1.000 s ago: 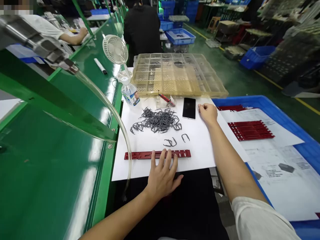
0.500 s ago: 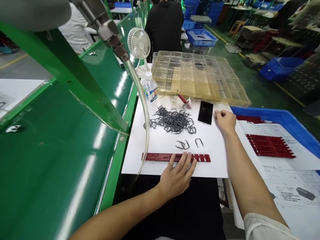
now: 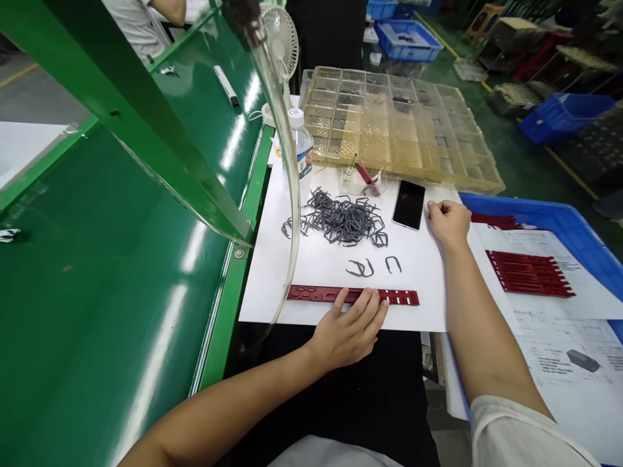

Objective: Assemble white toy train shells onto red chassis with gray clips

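Note:
My left hand (image 3: 348, 331) lies with fingers spread on a dark red slotted strip (image 3: 311, 294), near the front edge of the white work surface. The strip lies flat, its right end showing white through several slots. Just behind it are a few loose grey U-shaped clips (image 3: 393, 264). Farther back sits a heap of the same grey clips (image 3: 348, 220). My right hand (image 3: 450, 224) rests closed on the white surface, right of a black phone (image 3: 409, 204). Its curled fingers hide whatever may be inside.
A clear compartment tray (image 3: 389, 130) spans the back, with a bottle (image 3: 302, 146) and a fan (image 3: 280, 42) at its left. A hose (image 3: 287, 143) hangs in front. Red strips (image 3: 528, 274) and printed papers lie over a blue bin (image 3: 574, 220) at right. A green conveyor (image 3: 146, 259) runs along the left.
The view has tilted down a little, so the tabletop things appear shifted up and slightly right. Both hands keep their places, the left on the red strip and the right by the phone.

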Motion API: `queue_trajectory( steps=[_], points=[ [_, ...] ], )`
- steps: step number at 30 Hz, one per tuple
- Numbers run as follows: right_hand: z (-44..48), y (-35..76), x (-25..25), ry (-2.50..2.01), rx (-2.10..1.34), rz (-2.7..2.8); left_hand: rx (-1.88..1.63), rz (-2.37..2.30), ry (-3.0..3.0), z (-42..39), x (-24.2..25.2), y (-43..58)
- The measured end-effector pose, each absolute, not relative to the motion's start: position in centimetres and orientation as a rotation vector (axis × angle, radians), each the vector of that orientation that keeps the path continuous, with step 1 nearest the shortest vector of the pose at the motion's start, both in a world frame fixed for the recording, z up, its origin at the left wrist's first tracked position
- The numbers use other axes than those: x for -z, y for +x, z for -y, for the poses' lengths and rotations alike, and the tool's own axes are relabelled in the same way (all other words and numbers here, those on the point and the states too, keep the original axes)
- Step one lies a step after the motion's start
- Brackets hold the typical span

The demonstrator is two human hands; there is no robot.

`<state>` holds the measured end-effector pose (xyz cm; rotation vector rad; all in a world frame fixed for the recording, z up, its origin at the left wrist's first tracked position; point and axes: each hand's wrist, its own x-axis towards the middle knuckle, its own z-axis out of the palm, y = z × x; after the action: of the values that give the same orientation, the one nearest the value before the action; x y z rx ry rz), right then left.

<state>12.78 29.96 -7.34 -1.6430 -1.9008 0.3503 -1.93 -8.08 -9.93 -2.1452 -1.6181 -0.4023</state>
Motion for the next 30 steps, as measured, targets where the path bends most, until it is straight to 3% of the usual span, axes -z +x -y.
queue_trajectory(
  steps=[6, 30],
  points=[
    [-30.2, 13.0, 7.7, -1.629, -0.336, 1.932, 0.558, 1.533, -2.071, 8.0, 10.5, -1.8],
    [-31.5, 13.7, 9.2, -1.616, -0.299, 1.968, 0.488, 1.56, -2.194, 7.5, 10.4, -1.9]
  ],
)
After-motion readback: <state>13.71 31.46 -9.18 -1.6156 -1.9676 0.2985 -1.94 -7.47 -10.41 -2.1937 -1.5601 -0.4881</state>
